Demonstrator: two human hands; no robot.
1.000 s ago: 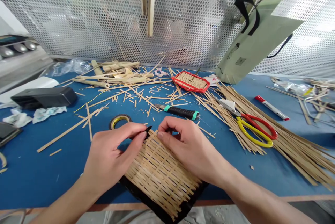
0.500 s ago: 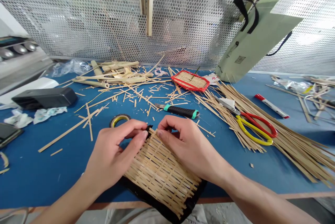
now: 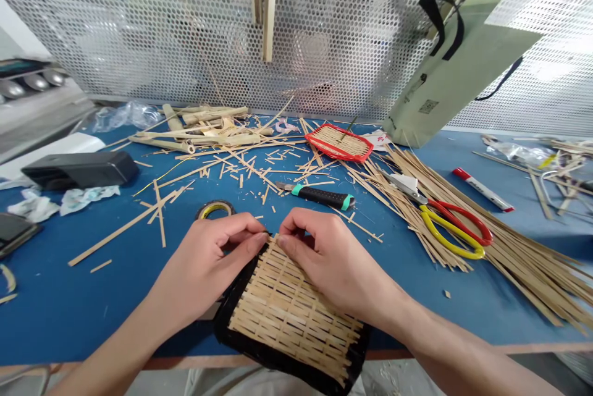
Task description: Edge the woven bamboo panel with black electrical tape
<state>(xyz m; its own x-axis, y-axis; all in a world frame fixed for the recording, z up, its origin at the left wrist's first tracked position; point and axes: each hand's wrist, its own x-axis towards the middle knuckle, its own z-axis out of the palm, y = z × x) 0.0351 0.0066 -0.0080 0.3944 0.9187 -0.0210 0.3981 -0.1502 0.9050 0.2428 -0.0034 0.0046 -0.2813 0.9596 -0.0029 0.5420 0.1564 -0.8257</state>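
Observation:
A woven bamboo panel (image 3: 296, 315) lies tilted towards me over the table's front edge. Black tape (image 3: 259, 353) borders its left and near edges. My left hand (image 3: 208, 266) is closed in a pinch at the far left corner, on the end of the tape border; its fingertips cover most of that spot. With thumb and forefinger, my right hand (image 3: 331, 254) grips the panel's far edge close beside the left fingertips. The panel's right side is partly hidden under that hand. A tape roll (image 3: 215, 204) lies just beyond my left hand.
Beyond my hands lies a utility knife (image 3: 322, 196), blade out. Scissors (image 3: 422, 201) rest on a bundle of bamboo strips (image 3: 514, 266) at right, near a marker (image 3: 484, 190). A red-edged woven panel (image 3: 340, 143) and green bag (image 3: 458, 75) stand farther back.
My left fingertips have moved slightly right, and the black tape end that stuck up between my hands is now hidden. More of the black left border shows. My right hand keeps its pinch.

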